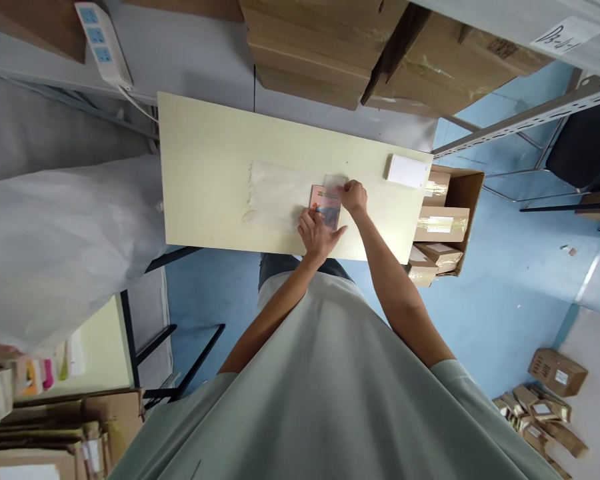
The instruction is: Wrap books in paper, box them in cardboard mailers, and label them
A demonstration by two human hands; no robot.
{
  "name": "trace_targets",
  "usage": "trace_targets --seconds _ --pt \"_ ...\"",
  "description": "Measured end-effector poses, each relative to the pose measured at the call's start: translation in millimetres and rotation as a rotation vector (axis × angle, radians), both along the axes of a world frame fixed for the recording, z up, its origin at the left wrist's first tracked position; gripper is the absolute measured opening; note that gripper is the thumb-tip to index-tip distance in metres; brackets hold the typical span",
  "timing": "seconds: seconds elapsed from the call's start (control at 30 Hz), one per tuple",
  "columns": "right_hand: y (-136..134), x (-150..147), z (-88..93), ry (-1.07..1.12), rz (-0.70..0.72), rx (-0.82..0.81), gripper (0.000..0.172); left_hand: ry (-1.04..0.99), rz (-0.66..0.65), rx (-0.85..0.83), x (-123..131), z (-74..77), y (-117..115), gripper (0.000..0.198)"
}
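Observation:
A small pink booklet [318, 194] with a coloured picture on its cover lies on the pale yellow table [205, 167]. My left hand [317, 233] rests on its lower left part, fingers spread and thumb stretched out to the right. At the upper right corner, my right hand [354, 197] pinches the edge of a translucent plastic sleeve [334, 180] that extends past the booklet's top. How much of the booklet sits inside the sleeve I cannot tell. Left of it, partly beneath the left hand, is a whitish translucent sheet [277, 193] with a ragged left edge.
A white stack of cards or paper [407, 171] sits at the table's right end. Beside that end stands an open carton [473, 220] holding smaller boxes. Large cardboard boxes [310, 67] and a power strip [103, 43] line the far side. A big white sack [70, 240] bulges at left.

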State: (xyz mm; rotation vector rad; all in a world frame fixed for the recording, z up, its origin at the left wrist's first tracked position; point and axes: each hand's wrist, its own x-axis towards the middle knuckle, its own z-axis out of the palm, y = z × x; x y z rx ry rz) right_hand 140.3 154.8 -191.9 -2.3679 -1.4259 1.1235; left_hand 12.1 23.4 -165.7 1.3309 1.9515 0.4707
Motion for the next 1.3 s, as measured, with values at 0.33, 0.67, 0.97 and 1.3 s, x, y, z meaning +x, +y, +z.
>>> trace_targets --seconds 0.33,0.67,0.97,1.3 --pt "-22.7 13.9 38.0 -0.076 0.393 0.273 0.040 0.075 0.017 -0.013 -0.2 8.6 -1.3 0.048" --pt "3.9 13.6 70.4 -0.092 1.101 0.229 0.052 -0.156 0.103 0.158 -31.7 -6.7 -4.9 0.023" --pt "49.9 -1.7 83.4 -0.032 1.098 0.144 0.033 -0.465 0.332 0.157 -49.6 0.7 -28.7 0.025" --pt "55.9 -51.7 51.0 0.097 0.885 0.177 0.033 -0.371 0.602 0.024 -64.9 2.4 -45.9 0.031"
